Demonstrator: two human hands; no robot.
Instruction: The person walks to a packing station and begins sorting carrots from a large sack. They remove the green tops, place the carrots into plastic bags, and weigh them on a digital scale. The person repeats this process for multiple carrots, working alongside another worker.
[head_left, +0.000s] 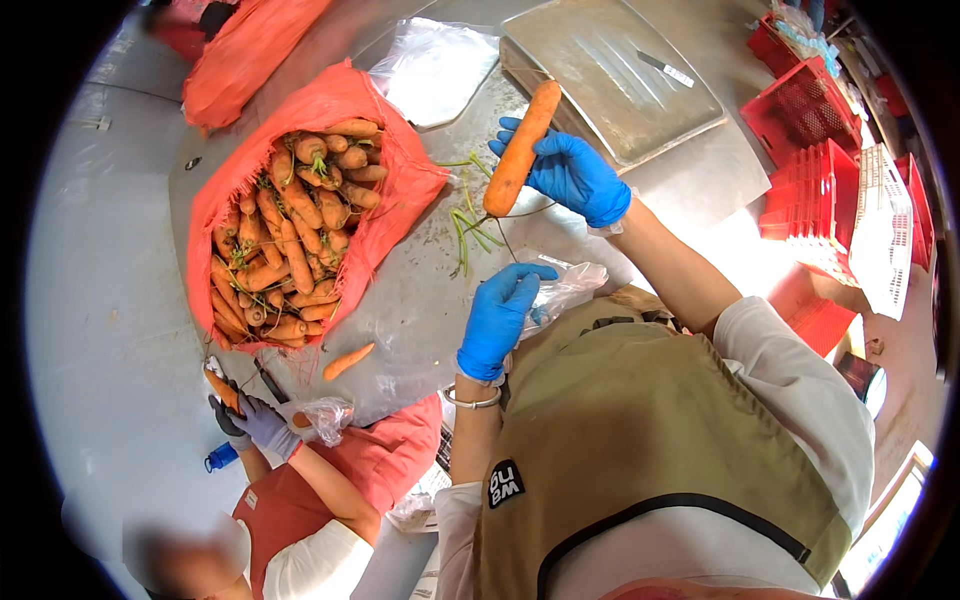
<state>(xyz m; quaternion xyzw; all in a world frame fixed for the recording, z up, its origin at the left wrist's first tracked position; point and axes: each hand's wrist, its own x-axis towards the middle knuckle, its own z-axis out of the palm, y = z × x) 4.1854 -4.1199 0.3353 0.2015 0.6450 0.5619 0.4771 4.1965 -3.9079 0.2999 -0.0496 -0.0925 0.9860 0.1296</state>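
Note:
My right hand (577, 176), in a blue glove, grips a large carrot (523, 148) tilted above the metal table (420, 300). A thin root trails from the carrot's lower end down to my left hand (499, 319). That hand is also gloved in blue, with its fingers bent; whether they pinch the root is unclear. A clear plastic bag (577, 285) lies against my apron, just beside the left hand. Green carrot stalks (469, 232) are scattered on the table below the carrot. Left of my hands, an open red mesh sack (397, 172) is full of carrots (300, 217).
A co-worker's gloved hands (262, 424) hold a carrot at lower left. One loose carrot (348, 361) lies near the sack. A metal box (615, 75) and a plastic-covered flat item (439, 67) sit at the back. Red crates (810, 187) are stacked at right.

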